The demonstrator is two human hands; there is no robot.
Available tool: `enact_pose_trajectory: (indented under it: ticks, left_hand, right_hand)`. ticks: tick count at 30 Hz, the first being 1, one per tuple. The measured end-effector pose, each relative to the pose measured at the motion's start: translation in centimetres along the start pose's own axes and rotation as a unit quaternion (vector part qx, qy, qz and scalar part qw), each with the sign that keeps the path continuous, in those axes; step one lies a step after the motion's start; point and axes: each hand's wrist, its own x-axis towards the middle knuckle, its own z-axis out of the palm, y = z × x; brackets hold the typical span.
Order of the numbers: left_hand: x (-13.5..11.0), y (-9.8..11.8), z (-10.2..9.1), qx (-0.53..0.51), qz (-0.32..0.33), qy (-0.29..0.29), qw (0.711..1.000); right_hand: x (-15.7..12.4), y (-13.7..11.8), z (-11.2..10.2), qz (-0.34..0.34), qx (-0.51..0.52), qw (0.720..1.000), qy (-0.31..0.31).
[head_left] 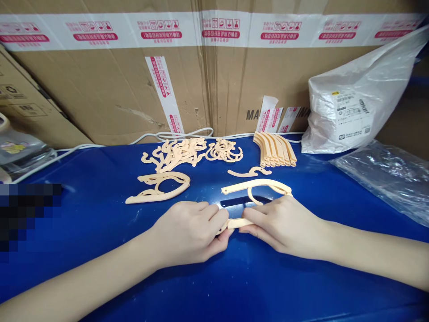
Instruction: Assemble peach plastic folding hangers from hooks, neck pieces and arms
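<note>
Held hanger: a cream plastic folding hanger (256, 184) lies between the hands, just above the tabletop; its long axis runs left to right, free ends pointing left, bend at the right.
Left hand: the left hand (191, 232) pinches a small cream end piece, mostly hidden by the fingers, at the lower arm's left tip.
Right hand: the right hand (284, 223) closes over the bend, thumb and fingers pinching the lower arm (237, 223).
Surface: glossy dark-blue tabletop (214, 286).
Room: brown cardboard box (110, 89) behind, with white-and-pink printed tape (127, 31); white cable along its foot.
Right side: one white plastic mailing bag (355, 103), one clear crumpled plastic bag (385, 179).
Hangers: two, one held, one cream folded hanger (170, 194) lying left, also opening leftward.
Piles: three, of jumbled short cream pieces (182, 154), curved cream hooks (225, 150) and neatly stacked cream arms (275, 151); overlap prevents counting pieces.
</note>
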Motion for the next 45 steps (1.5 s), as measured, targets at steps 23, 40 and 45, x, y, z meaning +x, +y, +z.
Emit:
enact_pose_trajectory:
  ticks: [23,40,45]
  left_hand:
    - [0.0,0.3,0.2,-0.067,0.002,-0.044,0.997]
    - [-0.3,-1.2,-0.3,-0.102,-0.034,-0.089,0.990]
    - [-0.4,-1.7,0.0,-0.066,0.021,-0.080,0.994]
  right_hand:
    - [-0.1,0.4,0.1,-0.099,-0.090,0.987,0.092]
    - [0.5,4.2,-1.0,0.017,-0.095,0.966,0.240]
    - [0.6,4.4,-0.5,0.044,-0.024,0.984,0.168]
